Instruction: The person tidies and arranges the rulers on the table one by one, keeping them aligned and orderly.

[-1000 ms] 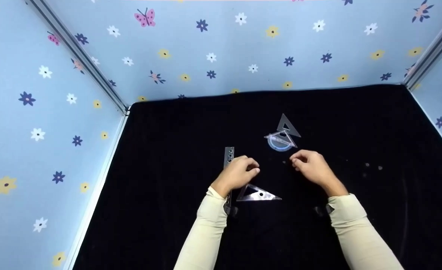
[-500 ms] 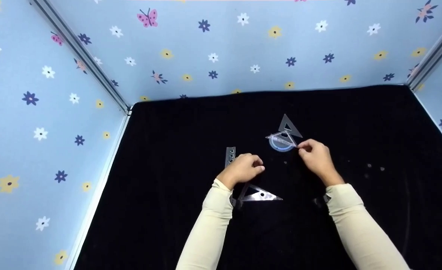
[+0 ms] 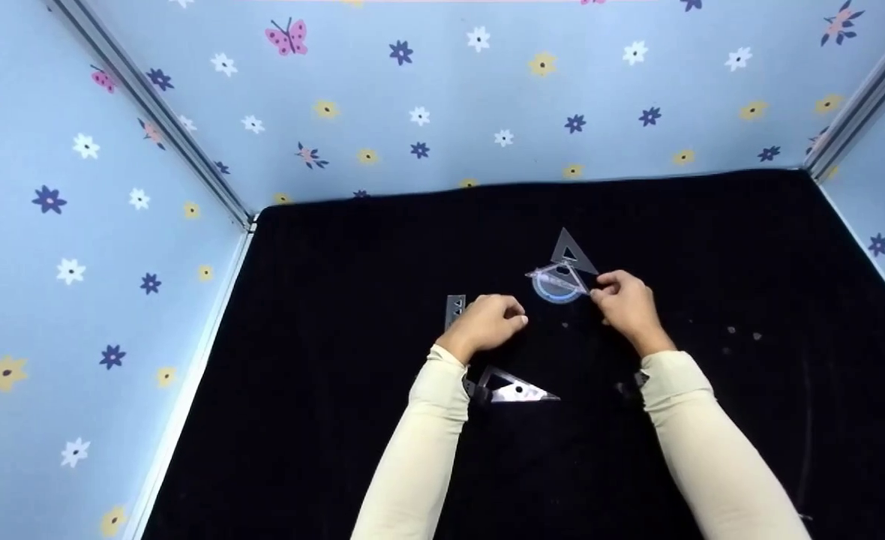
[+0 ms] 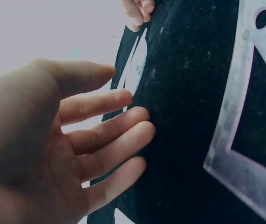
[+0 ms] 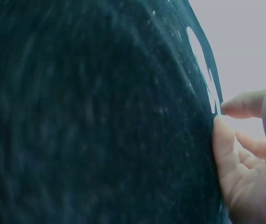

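My right hand (image 3: pixel 628 304) is at the right corner of a clear set square with a pinkish edge (image 3: pixel 546 276). In the right wrist view its thumb and forefinger stand slightly apart at the pieces' tip. That set square overlaps a clear protractor (image 3: pixel 559 297) with a blue arc, and a greyer set square (image 3: pixel 581 260) lies behind, its lower corner near the right fingers. My left hand (image 3: pixel 487 322) hovers with loosely bent, spread fingers and nothing in them. It partly hides a clear ruler (image 3: pixel 454 306) with triangular cutouts. Another clear set square (image 3: pixel 521 391) lies by the left wrist.
Black cloth (image 3: pixel 337 337) covers the table. Blue flowered panels (image 3: pixel 450 90) rise at the back and both sides, with metal posts (image 3: pixel 161 109) in the corners. A few small pale specks (image 3: pixel 744 333) show on the cloth to the right.
My right hand has moved up and forward to the pinkish set square's corner, its thumb and forefinger now wider apart. My left hand has shifted slightly right and forward. The drawing pieces look unmoved.
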A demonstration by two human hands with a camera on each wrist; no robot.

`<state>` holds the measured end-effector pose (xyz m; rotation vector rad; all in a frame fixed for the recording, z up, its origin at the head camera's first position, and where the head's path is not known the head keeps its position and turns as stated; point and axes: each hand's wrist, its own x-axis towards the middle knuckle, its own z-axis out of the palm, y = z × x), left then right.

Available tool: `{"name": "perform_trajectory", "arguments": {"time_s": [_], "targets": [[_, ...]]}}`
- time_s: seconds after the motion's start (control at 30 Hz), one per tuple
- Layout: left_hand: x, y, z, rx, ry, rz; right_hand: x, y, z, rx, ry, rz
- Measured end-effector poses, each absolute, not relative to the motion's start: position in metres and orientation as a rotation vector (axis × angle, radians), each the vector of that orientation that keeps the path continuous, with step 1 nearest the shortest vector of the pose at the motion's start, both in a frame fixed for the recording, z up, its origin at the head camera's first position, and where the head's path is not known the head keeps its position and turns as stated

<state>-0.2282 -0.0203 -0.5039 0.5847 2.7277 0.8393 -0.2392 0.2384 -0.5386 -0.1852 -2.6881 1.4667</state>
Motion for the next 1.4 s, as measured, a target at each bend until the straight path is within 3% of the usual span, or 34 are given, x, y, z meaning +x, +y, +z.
{"name": "perform_trajectory", "arguments": {"time_s": [0.77, 1.4], "targets": [[-0.26, 0.024, -0.504, 0.556, 2.923, 0.787, -0.246, 0.234, -0.54, -0.309, -2.776, 1.123], [-0.283, 0.063, -0.516, 0.439, 2.867, 0.804, -0.247, 0.236, -0.546, -0.252, -2.696, 1.272]]}}
